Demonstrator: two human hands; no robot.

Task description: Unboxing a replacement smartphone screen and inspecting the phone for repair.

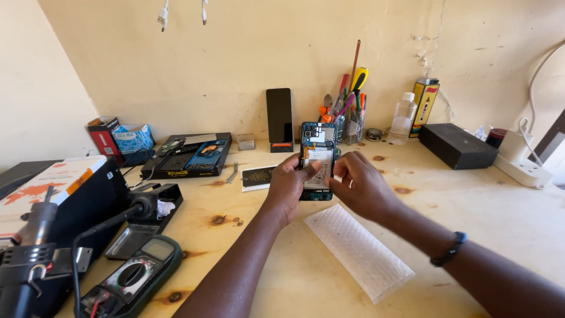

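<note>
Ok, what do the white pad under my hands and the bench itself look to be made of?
The white pad looks like plastic bubble wrap: translucent, with a regular dimpled texture. The bench looks like pale unfinished wood, probably pine or plywood: visible grain, dark knots, matte surface.

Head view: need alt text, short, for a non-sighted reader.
Two bare hands hold an opened phone with its back cover off upright over a pale wooden workbench, left hand gripping its side, right hand at its edge. A bubble-wrap pouch lies below; a multimeter sits at lower left.
</note>
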